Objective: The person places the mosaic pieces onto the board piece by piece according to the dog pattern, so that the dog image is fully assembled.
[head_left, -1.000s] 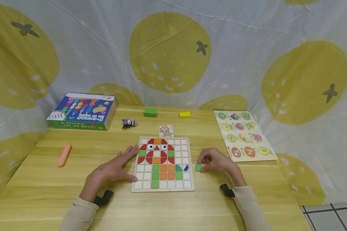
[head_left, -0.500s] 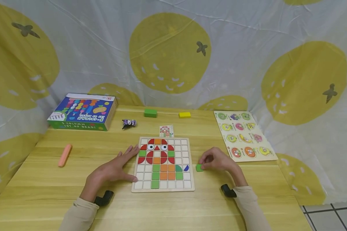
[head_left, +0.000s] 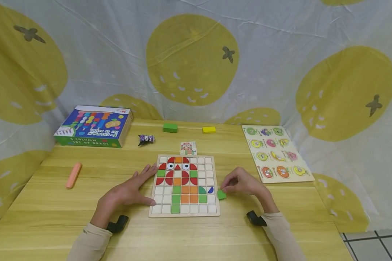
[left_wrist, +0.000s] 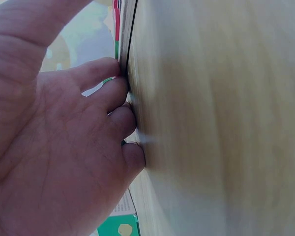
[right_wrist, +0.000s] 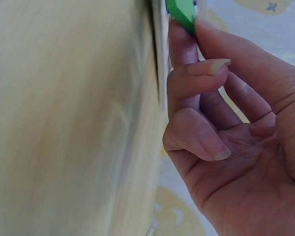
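A wooden grid board [head_left: 166, 208] lies mid-table, its squares partly filled with red, green, orange and blue tiles forming a bird-like picture. My left hand [head_left: 127, 190] rests at the board's left edge, fingers spread, thumb on the lower left corner. Between thumb and index finger my right hand [head_left: 243, 183] pinches a green square tile [head_left: 221, 195] just at the board's right edge; the right wrist view shows this green tile [right_wrist: 183, 14] at the fingertips, the other fingers curled. Inside the board, a dark blue piece [head_left: 210, 190] sits near the right edge, beside a teal quarter-round tile [head_left: 201, 190].
Behind the board lies a small picture card [head_left: 188, 148]. Farther back are a green block [head_left: 170, 128], a yellow block [head_left: 209, 129] and a small dark figurine [head_left: 146, 139]. A bead-set box [head_left: 93, 127] and an orange stick [head_left: 73, 175] are left; a fruit puzzle board [head_left: 276, 154] is right.
My right hand has lifted the green square tile from the table and brought it slightly left and nearer, to the board's right edge. The left hand has stayed in place.
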The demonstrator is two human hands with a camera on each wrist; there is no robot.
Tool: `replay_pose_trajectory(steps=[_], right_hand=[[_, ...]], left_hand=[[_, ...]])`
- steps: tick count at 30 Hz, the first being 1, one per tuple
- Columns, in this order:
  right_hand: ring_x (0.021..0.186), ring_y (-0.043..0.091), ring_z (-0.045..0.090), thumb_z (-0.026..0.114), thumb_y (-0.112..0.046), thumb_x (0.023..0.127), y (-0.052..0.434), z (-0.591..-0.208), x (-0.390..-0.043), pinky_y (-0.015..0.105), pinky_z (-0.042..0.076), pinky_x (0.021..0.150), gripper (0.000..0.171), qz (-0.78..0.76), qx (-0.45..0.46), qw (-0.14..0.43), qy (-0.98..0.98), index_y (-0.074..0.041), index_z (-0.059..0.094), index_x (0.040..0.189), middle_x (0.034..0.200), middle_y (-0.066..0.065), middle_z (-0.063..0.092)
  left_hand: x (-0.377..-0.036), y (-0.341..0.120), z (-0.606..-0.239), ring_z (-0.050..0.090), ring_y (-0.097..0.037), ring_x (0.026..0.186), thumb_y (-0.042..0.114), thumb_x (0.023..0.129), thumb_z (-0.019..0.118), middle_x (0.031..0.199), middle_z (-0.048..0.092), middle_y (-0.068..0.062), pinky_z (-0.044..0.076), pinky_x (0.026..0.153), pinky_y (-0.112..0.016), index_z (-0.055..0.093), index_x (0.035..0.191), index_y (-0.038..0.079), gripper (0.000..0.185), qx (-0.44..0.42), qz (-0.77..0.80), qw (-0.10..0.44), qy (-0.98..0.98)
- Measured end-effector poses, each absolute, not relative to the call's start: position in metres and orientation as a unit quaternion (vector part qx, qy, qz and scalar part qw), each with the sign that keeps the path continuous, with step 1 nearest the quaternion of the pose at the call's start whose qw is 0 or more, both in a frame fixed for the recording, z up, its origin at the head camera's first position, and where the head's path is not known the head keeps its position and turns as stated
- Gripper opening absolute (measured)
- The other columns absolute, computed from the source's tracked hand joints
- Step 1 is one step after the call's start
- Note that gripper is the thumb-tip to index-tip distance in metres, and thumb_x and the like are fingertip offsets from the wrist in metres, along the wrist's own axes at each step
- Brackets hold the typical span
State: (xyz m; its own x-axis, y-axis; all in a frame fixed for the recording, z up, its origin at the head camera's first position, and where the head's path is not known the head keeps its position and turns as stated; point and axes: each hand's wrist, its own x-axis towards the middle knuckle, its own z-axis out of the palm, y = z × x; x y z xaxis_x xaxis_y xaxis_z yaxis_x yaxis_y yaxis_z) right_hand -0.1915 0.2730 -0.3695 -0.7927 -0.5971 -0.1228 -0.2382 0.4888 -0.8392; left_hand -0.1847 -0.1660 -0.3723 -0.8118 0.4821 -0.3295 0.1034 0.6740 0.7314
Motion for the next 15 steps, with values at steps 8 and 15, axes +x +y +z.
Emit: replay_pose_trajectory(steps=[8,15], right_hand=[[0.072,0.007,0.067,0.085,-0.002,0.091,0.246,-0.368,-0.183,0.021,0.058,0.067,0.003,-0.464,-0.26,0.219,0.818,-0.004,0.086,0.092,0.09,0.003,0.082],[0.069,0.005,0.065,0.089,-0.002,0.088,0.222,-0.371,-0.173,0.02,0.058,0.067,0.005,-0.446,-0.258,0.24,0.823,-0.006,0.086,0.087,0.082,-0.005,0.079]], left_hand=[[-0.184,-0.166,-0.371,-0.002,-0.06,0.16,0.043,0.083,0.094,0.181,0.004,-0.021,0.006,0.126,-0.074,0.019,0.175,0.022,0.12,0.17,0.364,0.258,0.878],[-0.184,-0.166,-0.372,-0.002,-0.061,0.16,0.043,0.083,0.094,0.181,0.004,-0.019,0.007,0.126,-0.075,0.02,0.175,0.024,0.12,0.166,0.363,0.258,0.88]])
